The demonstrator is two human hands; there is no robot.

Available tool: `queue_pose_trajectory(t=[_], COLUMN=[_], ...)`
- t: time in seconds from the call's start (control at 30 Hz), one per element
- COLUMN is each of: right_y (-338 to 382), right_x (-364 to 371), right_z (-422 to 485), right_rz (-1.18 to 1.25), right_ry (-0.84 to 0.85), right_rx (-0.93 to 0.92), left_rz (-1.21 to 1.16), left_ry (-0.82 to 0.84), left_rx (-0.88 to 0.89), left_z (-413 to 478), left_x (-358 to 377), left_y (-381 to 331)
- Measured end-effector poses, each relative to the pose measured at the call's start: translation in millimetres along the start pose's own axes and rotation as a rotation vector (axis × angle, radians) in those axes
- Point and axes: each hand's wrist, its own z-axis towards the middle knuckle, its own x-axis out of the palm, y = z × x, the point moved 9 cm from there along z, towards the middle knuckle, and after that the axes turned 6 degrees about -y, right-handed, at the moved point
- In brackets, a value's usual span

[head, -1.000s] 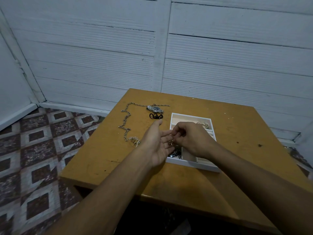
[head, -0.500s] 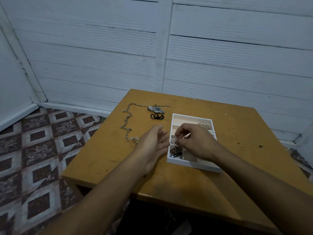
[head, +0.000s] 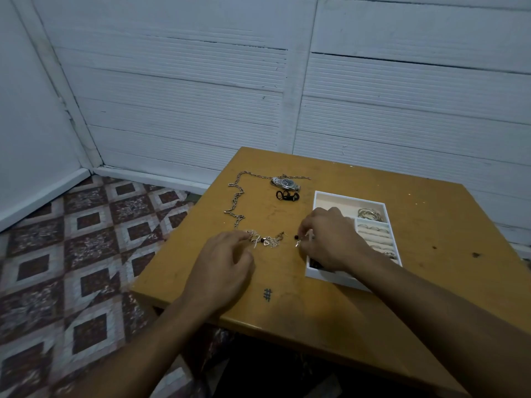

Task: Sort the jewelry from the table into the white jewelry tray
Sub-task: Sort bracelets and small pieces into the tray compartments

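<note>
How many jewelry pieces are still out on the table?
4 groups: chain far left, watch at far side, black piece beside it, charm cluster at the left hand. The cluster may hold several; the right hand pinches a charm.

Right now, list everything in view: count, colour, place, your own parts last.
table: one, ochre wood, under everything
white jewelry tray: one, white, table's right part
long chain: one, silver, table's far left
watch: one, silver, dark dial, by the chain's far stretch
black bands: count unclear, black, beside the watch
charm cluster: several pieces, silver and black, left of the tray
beaded charm: one, black and silver, between cluster and tray
bangles: several, silver, tray's far right compartment
rings: several, silver, tray's slotted right compartment
floor tiles: many, brown and white, left of table
walls: two, white, behind
left grip: one, fingertips at the charm cluster, pinch unclear
right grip: one, over the tray's left side, pinches the beaded charm
</note>
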Motion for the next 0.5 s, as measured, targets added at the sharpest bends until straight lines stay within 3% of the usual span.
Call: queue_pose_trajectory(t=[0.2,0.5], right_y=[4.4,0.9], right_x=[10.2,8.0], right_z=[16.2,17.7], right_rz=[-0.217,-0.139], right_ry=[0.064,0.043], right_rx=[0.015,0.018], left_rz=[0.130,0.194], left_ry=[0.071,0.035], left_rx=[0.097,0.238], left_z=[-2.3,-10.7], left_x=[18.4,20.7], left_y=[-5.3,-18.3])
